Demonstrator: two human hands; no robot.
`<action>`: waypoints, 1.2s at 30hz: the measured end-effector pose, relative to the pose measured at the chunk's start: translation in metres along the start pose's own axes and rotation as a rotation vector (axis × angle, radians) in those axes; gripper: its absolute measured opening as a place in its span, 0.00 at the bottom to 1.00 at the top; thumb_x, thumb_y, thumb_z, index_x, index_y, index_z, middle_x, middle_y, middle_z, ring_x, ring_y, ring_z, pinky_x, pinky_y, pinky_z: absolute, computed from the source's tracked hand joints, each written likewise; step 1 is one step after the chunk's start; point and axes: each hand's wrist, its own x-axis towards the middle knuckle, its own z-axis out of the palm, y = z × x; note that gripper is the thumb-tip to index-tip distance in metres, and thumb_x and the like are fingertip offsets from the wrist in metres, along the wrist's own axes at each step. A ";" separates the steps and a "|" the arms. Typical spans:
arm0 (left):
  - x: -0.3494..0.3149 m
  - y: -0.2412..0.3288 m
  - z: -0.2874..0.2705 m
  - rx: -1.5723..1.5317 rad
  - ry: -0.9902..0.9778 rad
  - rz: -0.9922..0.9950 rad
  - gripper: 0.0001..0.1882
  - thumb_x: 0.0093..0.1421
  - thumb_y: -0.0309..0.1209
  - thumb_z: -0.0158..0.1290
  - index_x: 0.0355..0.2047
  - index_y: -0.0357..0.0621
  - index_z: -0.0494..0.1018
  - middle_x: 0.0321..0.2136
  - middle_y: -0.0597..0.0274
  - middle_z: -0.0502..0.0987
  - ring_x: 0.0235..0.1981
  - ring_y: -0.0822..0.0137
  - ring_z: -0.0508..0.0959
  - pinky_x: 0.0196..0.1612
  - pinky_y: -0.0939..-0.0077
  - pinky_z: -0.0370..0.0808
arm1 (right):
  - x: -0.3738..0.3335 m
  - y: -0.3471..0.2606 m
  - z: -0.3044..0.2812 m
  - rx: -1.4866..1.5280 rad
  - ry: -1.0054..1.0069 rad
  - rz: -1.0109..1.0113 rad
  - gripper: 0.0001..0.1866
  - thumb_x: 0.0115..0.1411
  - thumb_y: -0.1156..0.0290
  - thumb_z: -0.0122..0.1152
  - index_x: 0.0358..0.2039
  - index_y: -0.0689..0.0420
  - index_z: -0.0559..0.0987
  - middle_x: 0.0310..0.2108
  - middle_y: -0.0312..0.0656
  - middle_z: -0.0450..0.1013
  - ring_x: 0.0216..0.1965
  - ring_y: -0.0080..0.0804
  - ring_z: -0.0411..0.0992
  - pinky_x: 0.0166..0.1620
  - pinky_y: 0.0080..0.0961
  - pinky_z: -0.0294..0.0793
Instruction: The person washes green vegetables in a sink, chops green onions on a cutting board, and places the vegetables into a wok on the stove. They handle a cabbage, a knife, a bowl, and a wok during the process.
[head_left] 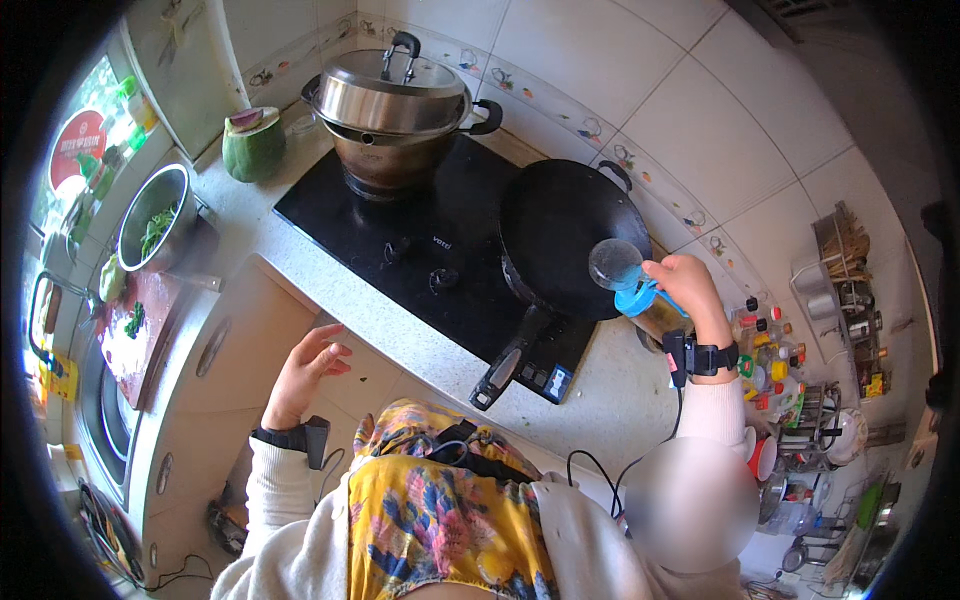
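Note:
My right hand (686, 290) is at the right edge of a black frying pan (570, 235). Its fingers close on a clear jug with a blue rim (638, 298) and brownish contents. A round clear lid (616, 264) shows beside the blue rim, over the pan's edge; how it is attached I cannot tell. Apart from the counter's front edge, my left hand (305, 372) hangs in the air, fingers loosely stretched and holding nothing. The pan rests on the black cooktop (400, 250), its handle (498, 375) pointing toward me.
A lidded steel pot (393, 110) stands at the cooktop's back left, near a cut green vegetable (253, 150). Further left are a steel bowl (160, 215) of greens and a cutting board (150, 320) by the sink. Several bottles (775, 350) crowd the right side.

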 end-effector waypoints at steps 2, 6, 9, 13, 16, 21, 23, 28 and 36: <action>-0.001 -0.003 -0.004 -0.007 0.040 -0.011 0.27 0.62 0.45 0.53 0.56 0.44 0.66 0.38 0.61 0.77 0.35 0.73 0.76 0.44 0.77 0.74 | 0.009 -0.014 0.002 -0.010 -0.049 -0.032 0.24 0.55 0.49 0.58 0.24 0.62 0.81 0.23 0.50 0.76 0.27 0.44 0.76 0.33 0.34 0.72; -0.004 -0.009 -0.007 -0.032 0.059 -0.024 0.26 0.63 0.44 0.52 0.56 0.43 0.65 0.39 0.60 0.77 0.35 0.72 0.76 0.44 0.77 0.74 | 0.030 -0.039 0.009 -0.051 -0.078 -0.098 0.25 0.54 0.49 0.58 0.25 0.62 0.81 0.24 0.51 0.76 0.28 0.48 0.75 0.34 0.36 0.72; -0.007 -0.011 -0.009 -0.035 0.082 -0.037 0.25 0.63 0.43 0.52 0.56 0.43 0.65 0.39 0.59 0.77 0.35 0.72 0.77 0.43 0.77 0.74 | 0.048 -0.056 0.012 -0.120 -0.027 -0.105 0.25 0.54 0.48 0.58 0.30 0.61 0.81 0.30 0.53 0.77 0.35 0.51 0.75 0.38 0.39 0.73; -0.009 -0.014 -0.011 -0.035 0.111 -0.056 0.24 0.64 0.41 0.52 0.55 0.42 0.66 0.39 0.58 0.77 0.36 0.70 0.77 0.44 0.76 0.74 | 0.071 -0.069 0.010 -0.231 0.111 -0.025 0.24 0.54 0.46 0.57 0.36 0.56 0.82 0.36 0.51 0.77 0.40 0.51 0.75 0.41 0.42 0.73; -0.009 -0.018 -0.011 -0.041 0.109 -0.053 0.23 0.64 0.40 0.51 0.55 0.42 0.66 0.39 0.57 0.77 0.37 0.70 0.78 0.44 0.76 0.74 | 0.084 -0.068 0.004 -0.278 0.234 0.037 0.24 0.55 0.45 0.55 0.35 0.54 0.82 0.36 0.50 0.77 0.41 0.51 0.75 0.41 0.43 0.74; -0.006 -0.024 -0.011 -0.060 0.096 -0.042 0.23 0.64 0.40 0.52 0.55 0.42 0.66 0.39 0.57 0.77 0.36 0.70 0.78 0.44 0.76 0.74 | 0.093 -0.044 -0.013 -0.330 0.348 0.116 0.25 0.55 0.44 0.54 0.35 0.55 0.81 0.36 0.50 0.77 0.40 0.52 0.74 0.41 0.43 0.73; -0.004 -0.026 -0.011 -0.055 0.093 -0.051 0.23 0.64 0.40 0.52 0.55 0.42 0.66 0.39 0.57 0.77 0.36 0.70 0.77 0.44 0.76 0.74 | 0.090 -0.029 -0.018 -0.349 0.387 0.119 0.25 0.55 0.45 0.53 0.32 0.56 0.81 0.35 0.51 0.77 0.39 0.52 0.74 0.40 0.44 0.73; 0.003 -0.029 -0.008 -0.038 0.062 -0.043 0.23 0.64 0.40 0.52 0.55 0.41 0.66 0.38 0.57 0.77 0.36 0.70 0.77 0.43 0.76 0.75 | 0.069 -0.007 -0.025 -0.474 0.260 0.166 0.25 0.56 0.46 0.53 0.30 0.57 0.82 0.34 0.51 0.77 0.38 0.52 0.75 0.39 0.44 0.73; 0.010 -0.030 -0.006 -0.040 0.024 -0.029 0.24 0.63 0.41 0.52 0.55 0.41 0.66 0.38 0.57 0.77 0.37 0.69 0.77 0.43 0.76 0.75 | 0.017 -0.034 -0.020 -0.405 0.060 0.021 0.25 0.55 0.45 0.55 0.30 0.58 0.81 0.32 0.52 0.77 0.37 0.51 0.75 0.38 0.42 0.73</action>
